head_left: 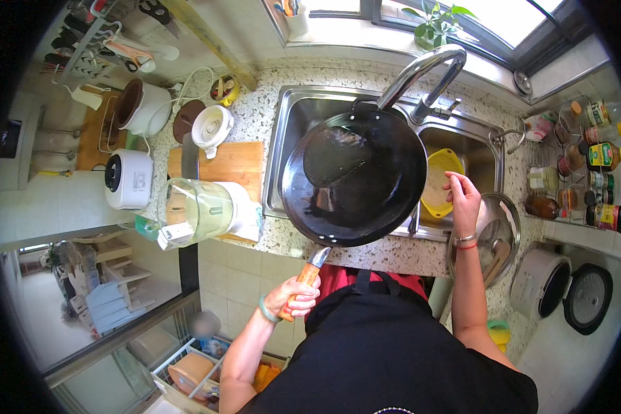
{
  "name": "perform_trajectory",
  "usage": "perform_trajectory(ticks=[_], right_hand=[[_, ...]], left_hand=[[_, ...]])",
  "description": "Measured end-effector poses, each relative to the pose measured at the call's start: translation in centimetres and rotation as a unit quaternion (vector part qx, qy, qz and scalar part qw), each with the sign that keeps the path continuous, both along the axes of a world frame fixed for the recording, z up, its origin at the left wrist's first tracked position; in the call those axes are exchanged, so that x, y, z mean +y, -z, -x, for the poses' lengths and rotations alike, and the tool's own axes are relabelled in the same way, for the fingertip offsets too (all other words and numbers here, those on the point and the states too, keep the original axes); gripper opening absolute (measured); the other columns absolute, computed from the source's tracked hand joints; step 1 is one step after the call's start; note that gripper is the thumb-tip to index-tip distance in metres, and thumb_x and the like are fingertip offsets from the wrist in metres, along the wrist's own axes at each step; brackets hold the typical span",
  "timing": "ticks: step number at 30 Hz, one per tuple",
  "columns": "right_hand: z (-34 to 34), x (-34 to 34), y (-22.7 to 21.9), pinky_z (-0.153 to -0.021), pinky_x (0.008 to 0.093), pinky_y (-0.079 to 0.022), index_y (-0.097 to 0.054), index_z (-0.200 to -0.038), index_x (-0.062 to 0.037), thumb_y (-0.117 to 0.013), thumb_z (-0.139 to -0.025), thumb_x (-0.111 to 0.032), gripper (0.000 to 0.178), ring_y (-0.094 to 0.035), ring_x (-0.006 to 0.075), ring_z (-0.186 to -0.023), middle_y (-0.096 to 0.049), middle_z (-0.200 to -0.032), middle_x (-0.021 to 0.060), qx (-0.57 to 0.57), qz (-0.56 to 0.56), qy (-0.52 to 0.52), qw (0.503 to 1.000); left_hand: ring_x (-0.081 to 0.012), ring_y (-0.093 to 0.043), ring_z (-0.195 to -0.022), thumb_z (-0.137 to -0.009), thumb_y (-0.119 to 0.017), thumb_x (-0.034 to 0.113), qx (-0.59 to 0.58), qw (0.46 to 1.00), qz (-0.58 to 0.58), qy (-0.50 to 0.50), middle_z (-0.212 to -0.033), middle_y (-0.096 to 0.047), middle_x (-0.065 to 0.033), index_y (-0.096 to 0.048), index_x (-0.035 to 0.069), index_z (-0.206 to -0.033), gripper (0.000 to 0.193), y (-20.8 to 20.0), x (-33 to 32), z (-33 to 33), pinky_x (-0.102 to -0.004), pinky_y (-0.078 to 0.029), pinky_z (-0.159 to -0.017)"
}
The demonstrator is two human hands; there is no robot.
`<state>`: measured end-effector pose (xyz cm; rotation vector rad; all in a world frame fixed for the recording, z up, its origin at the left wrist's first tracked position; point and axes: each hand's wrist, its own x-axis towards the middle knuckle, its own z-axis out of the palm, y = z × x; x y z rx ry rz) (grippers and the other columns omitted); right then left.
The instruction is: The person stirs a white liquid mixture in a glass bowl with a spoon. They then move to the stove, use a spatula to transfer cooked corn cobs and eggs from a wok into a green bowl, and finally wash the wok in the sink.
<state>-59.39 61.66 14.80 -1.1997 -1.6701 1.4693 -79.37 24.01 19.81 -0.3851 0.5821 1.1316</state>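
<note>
My left hand (pixel 294 298) is closed around the wooden handle (pixel 308 279) of a large black wok (pixel 355 179). The wok is over the left sink basin and its front edge reaches the counter; its dark inside is wet and shiny. Beyond its far rim arches the chrome faucet (pixel 421 72). My right hand (pixel 464 200) hovers by the wok's right side, above a yellow strainer basket (pixel 440 183) in the right basin. Its fingers are bent together toward the thumb, and anything between them is too small to make out.
A glass lid (pixel 507 231) leans right of the sink, with a wooden utensil by it. Left stand a blender jug (pixel 203 210), a cutting board (pixel 252 162) and a white cooker (pixel 129 179). A jar rack (pixel 579 165) and an open-lidded rice cooker (pixel 541 283) are at right.
</note>
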Motion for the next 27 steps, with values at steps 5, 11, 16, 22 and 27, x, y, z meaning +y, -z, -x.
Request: perform_trajectory(ticks=[5, 11, 16, 22, 27], right_hand=[[-0.6, 0.1, -0.5, -0.058, 0.0182, -0.04, -0.069, -0.11, -0.0008, -0.056, -0.101, -0.014, 0.021, -0.049, 0.0029, -0.063, -0.065, -0.081, -0.0011, -0.009, 0.014, 0.008, 1.0], [-0.6, -0.2, -0.2, -0.058, 0.018, -0.04, -0.069, -0.111, -0.0011, -0.056, -0.101, -0.014, 0.021, -0.049, 0.0027, -0.063, -0.064, -0.082, -0.0013, 0.006, 0.02, 0.0, 1.0], [-0.1, -1.3, 0.6, -0.057, 0.0173, -0.039, -0.069, -0.111, -0.0007, -0.056, -0.101, -0.014, 0.021, -0.048, 0.0021, -0.063, -0.064, -0.082, -0.0017, 0.027, 0.037, -0.02, 0.999], [0.1, -1.8, -0.2, -0.057, 0.0169, -0.038, -0.069, -0.11, -0.0008, -0.056, -0.101, -0.014, 0.021, -0.048, 0.0016, -0.063, -0.063, -0.081, -0.0019, 0.027, 0.038, -0.032, 0.998], [-0.8, -1.3, -0.8, -0.056, 0.0173, -0.038, -0.069, -0.111, -0.0011, -0.056, -0.101, -0.015, 0.021, -0.048, 0.0018, -0.062, -0.064, -0.081, -0.0017, 0.01, 0.029, -0.029, 0.999]], left_hand=[[-0.0055, -0.04, -0.041, -0.093, -0.057, 0.005, 0.061, 0.998, 0.005, 0.005, -0.062, -0.041, 0.0025, -0.048, 0.006, -0.097, 0.01, 1.4, -0.1, -1.0, -0.0219, -0.034, -0.035], [-0.0079, -0.041, -0.042, -0.093, -0.059, 0.006, 0.159, 0.986, 0.053, -0.016, -0.062, -0.043, 0.0009, -0.049, 0.006, -0.103, 0.013, 0.2, -0.3, -0.5, -0.0248, -0.035, -0.038], [-0.0081, -0.041, -0.043, -0.093, -0.059, 0.007, 0.208, 0.975, 0.067, -0.029, -0.064, -0.044, 0.0004, -0.05, 0.006, -0.104, 0.014, 0.7, -1.3, -0.2, -0.025, -0.036, -0.039], [-0.0075, -0.041, -0.042, -0.093, -0.059, 0.007, 0.164, 0.985, -0.011, -0.053, -0.062, -0.041, 0.0018, -0.048, 0.005, -0.102, 0.014, 2.8, -1.2, -0.7, -0.0244, -0.037, -0.037], [-0.0068, -0.039, -0.041, -0.093, -0.058, 0.008, 0.125, 0.985, -0.087, -0.08, -0.061, -0.038, 0.0025, -0.045, 0.006, -0.1, 0.015, 6.7, 0.6, -2.8, -0.0238, -0.036, -0.037]])
